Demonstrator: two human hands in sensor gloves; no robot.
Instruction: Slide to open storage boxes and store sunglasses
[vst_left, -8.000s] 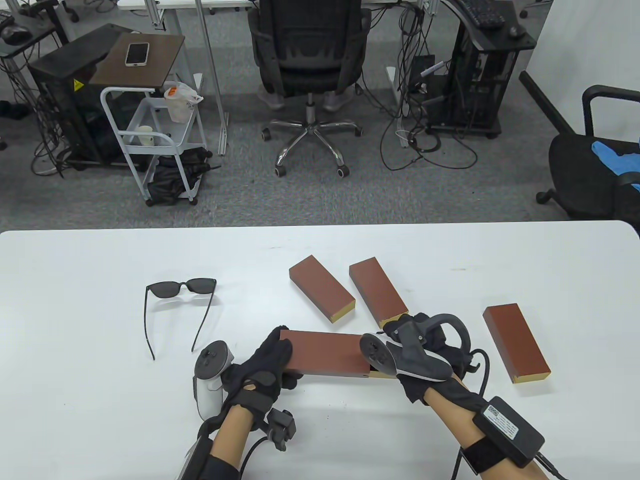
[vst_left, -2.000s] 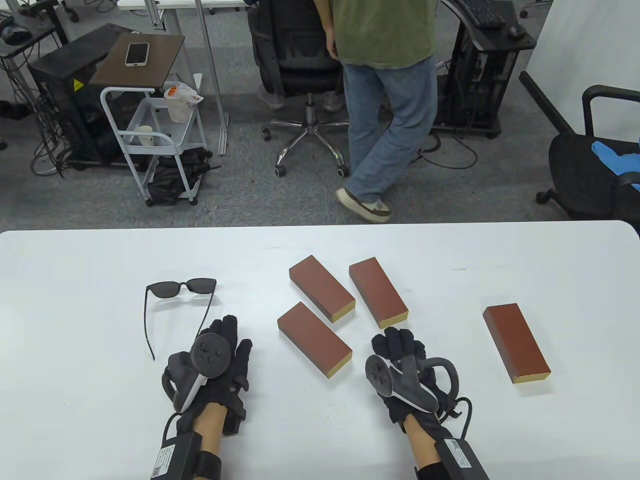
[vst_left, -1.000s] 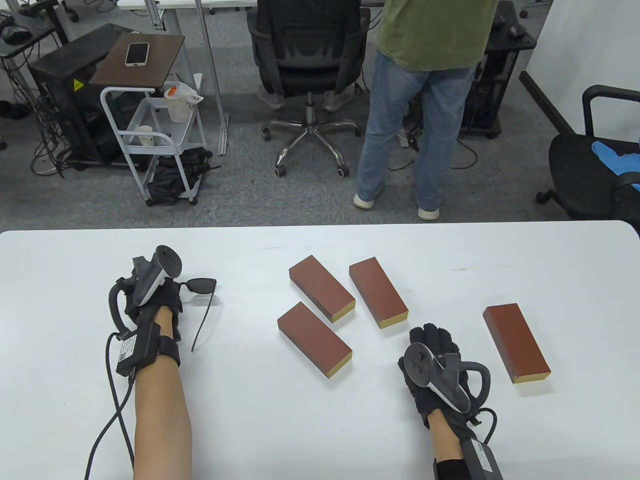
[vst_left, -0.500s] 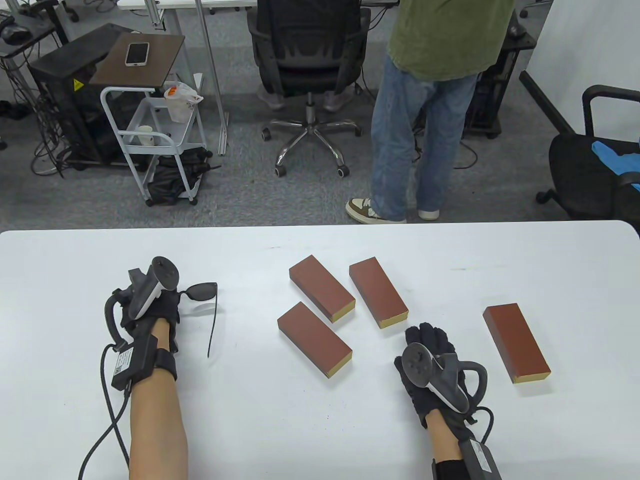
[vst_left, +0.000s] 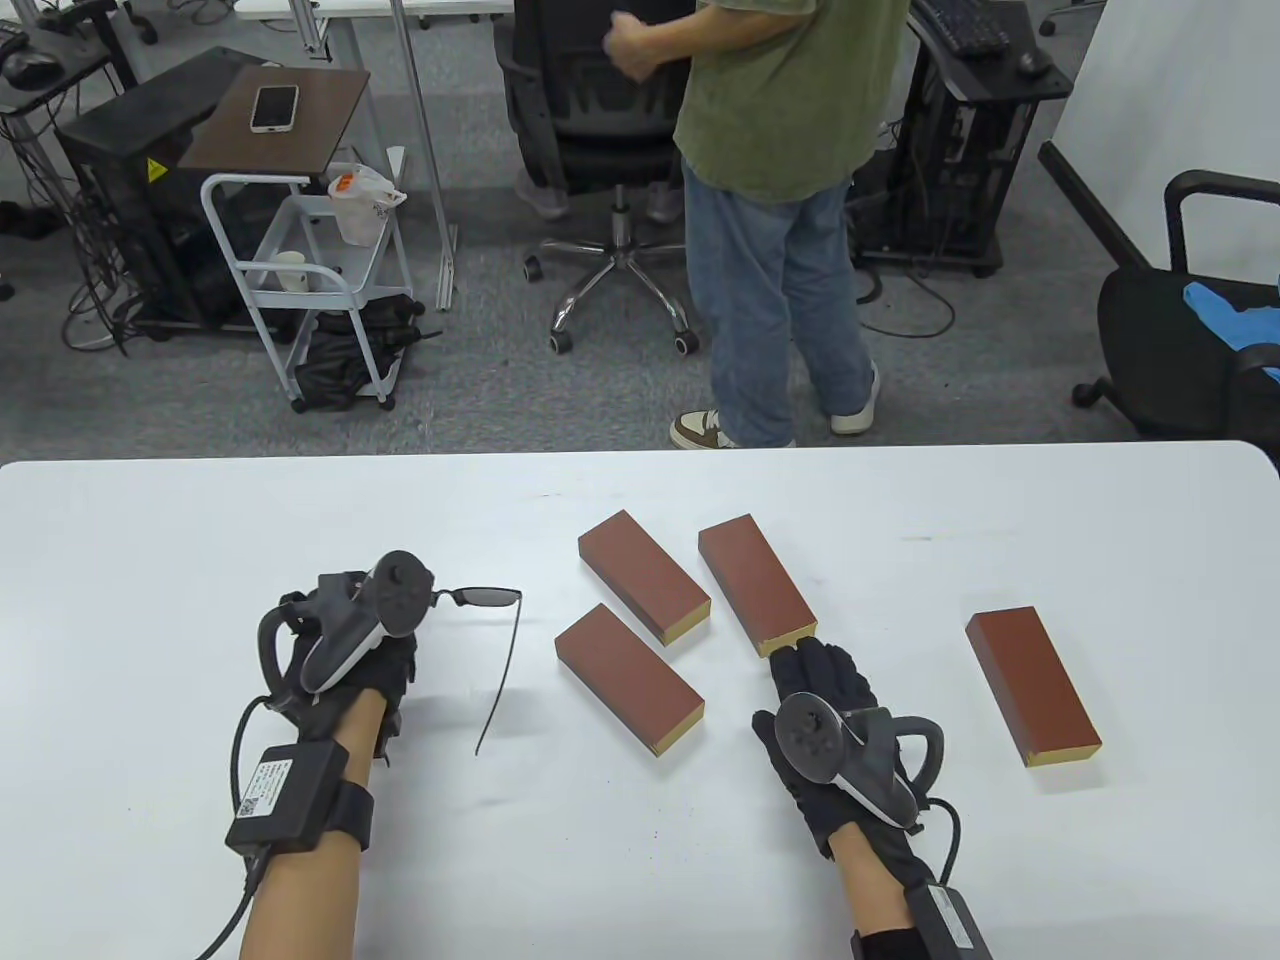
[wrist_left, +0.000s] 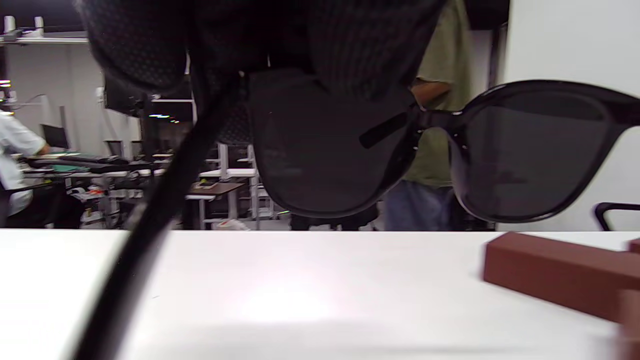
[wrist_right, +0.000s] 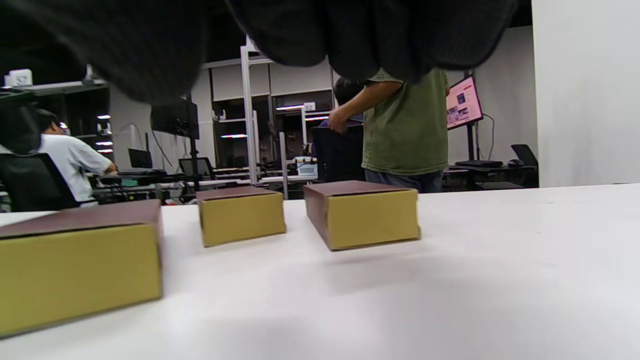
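Black sunglasses (vst_left: 487, 597) hang above the white table, held at their left lens by my left hand (vst_left: 398, 622); one temple (vst_left: 497, 690) dangles down. In the left wrist view my gloved fingers (wrist_left: 310, 45) grip the sunglasses (wrist_left: 530, 155) just above the tabletop. Several closed brown storage boxes with yellow ends lie at centre and right: the nearest box (vst_left: 628, 677), two behind it (vst_left: 643, 573) (vst_left: 757, 583) and one far right (vst_left: 1032, 685). My right hand (vst_left: 815, 668) rests flat and holds nothing, fingertips just short of the middle box's yellow end (wrist_right: 370, 217).
A person in a green shirt (vst_left: 790, 90) stands just beyond the table's far edge (vst_left: 640, 455), beside an office chair (vst_left: 600, 110). A white cart (vst_left: 300, 270) stands at far left, another chair (vst_left: 1190, 330) at right.
My left hand has lifted the sunglasses off the table and carried them right, toward the boxes. My right hand has slid a little left and forward. The person behind has stepped left.
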